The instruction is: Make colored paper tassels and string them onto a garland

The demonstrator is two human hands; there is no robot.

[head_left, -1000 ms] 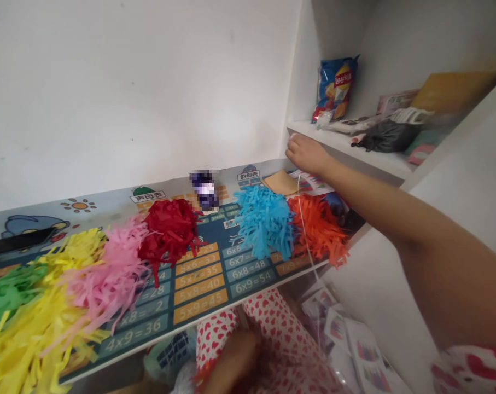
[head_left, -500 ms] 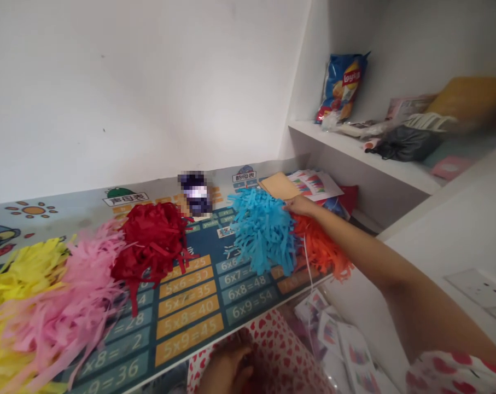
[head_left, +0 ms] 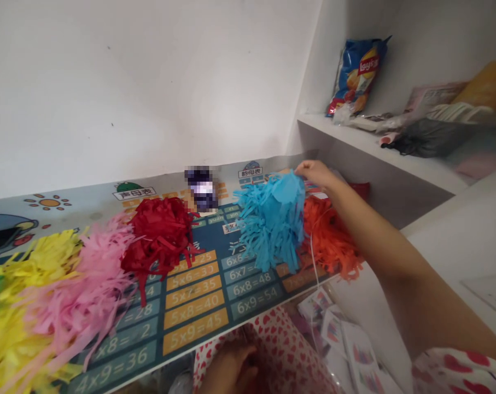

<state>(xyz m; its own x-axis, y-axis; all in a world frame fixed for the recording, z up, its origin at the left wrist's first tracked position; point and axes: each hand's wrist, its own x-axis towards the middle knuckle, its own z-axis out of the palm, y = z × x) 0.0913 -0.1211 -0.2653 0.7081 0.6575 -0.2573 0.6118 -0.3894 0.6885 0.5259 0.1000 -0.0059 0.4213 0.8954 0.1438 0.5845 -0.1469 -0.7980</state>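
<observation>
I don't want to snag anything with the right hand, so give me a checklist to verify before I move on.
1. Right hand gripping the blue fringe: ok, fingertips pinch its top corner.
2. Blue fringe free of the orange fringe: cannot tell, they meet side by side and strips may be caught.
3. Blue fringe apart from the red fringe: ok, bare table shows between them.
4. White cord clear of the orange fringe: not ok, it runs across it.
5. Left hand at the tabletop: not ok, it is below the edge, over the lap.
</observation>
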